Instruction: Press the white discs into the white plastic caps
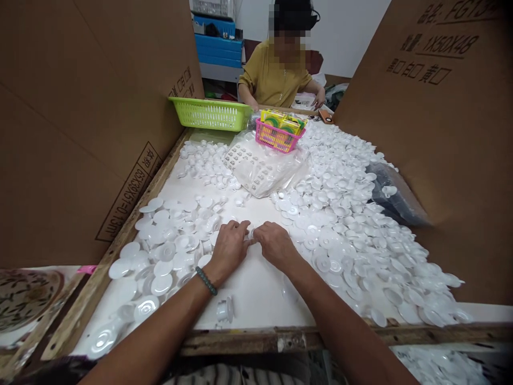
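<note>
My left hand [231, 245], with a beaded bracelet [207, 280] at the wrist, and my right hand [276, 244] meet over the middle of the table. Their fingers are closed in a pinch around a small white plastic piece [251, 233], mostly hidden by the fingertips. Loose white plastic discs [163, 267] lie in a spread beside my left hand. To the right of my right hand, a larger heap of similar white plastic pieces [340, 214] covers the table. One white piece with a round flange [225, 309] stands on edge near the front, apart from the others.
A pink basket [276, 140] of yellow packets rests on clear plastic bags [256, 171]. Behind it sits a green basket [212, 115]. Cardboard walls [88, 117] flank the wood-edged table [240, 342]. A person in a yellow top [276, 80] sits opposite, hands apart from mine.
</note>
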{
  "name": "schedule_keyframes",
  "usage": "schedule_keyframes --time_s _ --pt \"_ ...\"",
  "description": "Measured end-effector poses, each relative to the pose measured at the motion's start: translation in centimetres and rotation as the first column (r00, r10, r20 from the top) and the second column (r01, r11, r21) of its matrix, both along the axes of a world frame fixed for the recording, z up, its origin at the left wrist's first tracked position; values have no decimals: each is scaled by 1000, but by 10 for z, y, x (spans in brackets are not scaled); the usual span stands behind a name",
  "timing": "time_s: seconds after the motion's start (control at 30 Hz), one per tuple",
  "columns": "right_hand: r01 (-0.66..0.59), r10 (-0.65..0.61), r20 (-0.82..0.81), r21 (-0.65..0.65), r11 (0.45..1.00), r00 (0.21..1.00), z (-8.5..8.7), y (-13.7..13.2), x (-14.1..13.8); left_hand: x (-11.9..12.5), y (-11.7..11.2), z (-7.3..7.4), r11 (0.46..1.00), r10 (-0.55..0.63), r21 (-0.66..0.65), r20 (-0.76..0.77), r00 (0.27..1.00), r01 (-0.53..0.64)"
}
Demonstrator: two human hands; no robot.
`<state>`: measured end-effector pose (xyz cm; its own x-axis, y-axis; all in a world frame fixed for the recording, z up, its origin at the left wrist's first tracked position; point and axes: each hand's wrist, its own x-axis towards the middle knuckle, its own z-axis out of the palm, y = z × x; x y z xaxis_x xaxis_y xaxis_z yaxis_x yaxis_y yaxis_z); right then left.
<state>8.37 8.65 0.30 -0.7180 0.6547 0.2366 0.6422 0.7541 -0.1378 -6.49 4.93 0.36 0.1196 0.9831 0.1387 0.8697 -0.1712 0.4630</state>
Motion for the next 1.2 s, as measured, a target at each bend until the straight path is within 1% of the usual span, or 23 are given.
schedule_keyframes --time_s 0.1,0.2,0.27,0.3,0.33,0.37,0.4,0.47,0.5,0.53,0.57,0.6,0.63,0.67,0.7,0.77,0.83,0.9,0.93,0.97,1.1,1.13,1.2 --pt "-17 16 40 23 1000 999 3 -1 -4 1 1 0 1000 1 -15 -1 1000 -1" --pt "-8 8 31 -3 1000 999 2 -1 -5 0 1 0 1000 -9 -8 -6 1000 9" --pt "26 -31 -59 -79 997 998 -2 0 -3 -2 1 0 1000 -21 -1 22 1000 21" --pt "52 -74 -139 -152 987 988 -3 1 -2 -3 1 1 1000 -27 3 53 998 27" --pt "78 -138 -230 -253 964 963 -4 1 -1 -5 1 3 999 -33 3 92 995 33" --pt "94 -223 -315 -377 922 922 -4 2 0 -6 1 5 999 -39 -7 136 990 40" --pt "92 -318 -380 -506 857 868 -3 3 1 -8 2 7 998 -44 -28 184 982 50" --pt "25 -477 -440 -715 699 761 2 4 3 -9 4 13 993 -34 -96 284 958 64" --pt "-32 -523 -452 -778 628 722 5 4 4 -10 6 15 989 -11 -136 332 943 59" --pt "-99 -545 -464 -817 568 698 9 5 6 -10 8 17 984 26 -175 379 925 44" --pt "-168 -549 -479 -837 520 685 12 5 8 -9 9 19 977 71 -213 425 902 23" --pt "-225 -546 -491 -847 482 679 15 5 10 -9 11 20 968 119 -249 469 875 1" --pt "-260 -541 -498 -851 457 678 17 6 12 -8 12 20 959 163 -285 511 844 -13" --pt "-270 -540 -499 -852 449 678 17 6 14 -7 13 19 949 196 -316 553 810 -13" --pt "-260 -544 -499 -850 458 674 17 6 15 -7 14 19 943 215 -333 594 775 -6" --pt "-220 -563 -508 -837 501 652 16 6 15 -6 14 17 945 216 -327 663 717 18" --pt "-216 -567 -532 -820 530 629 16 6 15 -5 12 16 954 186 -294 731 656 57" --pt "-245 -560 -547 -816 524 623 17 4 14 -5 10 17 958 161 -271 783 601 96" --pt "-262 -556 -549 -817 513 624 18 3 14 -5 8 19 958 152 -266 794 589 111" --pt "-279 -555 -550 -820 500 624 20 3 14 -5 7 21 958 142 -260 793 593 118" --pt "-347 -557 -567 -820 456 607 22 1 13 -6 1 29 970 88 -218 724 684 106" --pt "-360 -559 -572 -817 450 601 22 0 13 -7 1 30 972 81 -210 714 695 103" --pt "-374 -564 -575 -817 439 594 22 0 12 -7 2 30 973 84 -210 715 694 98"
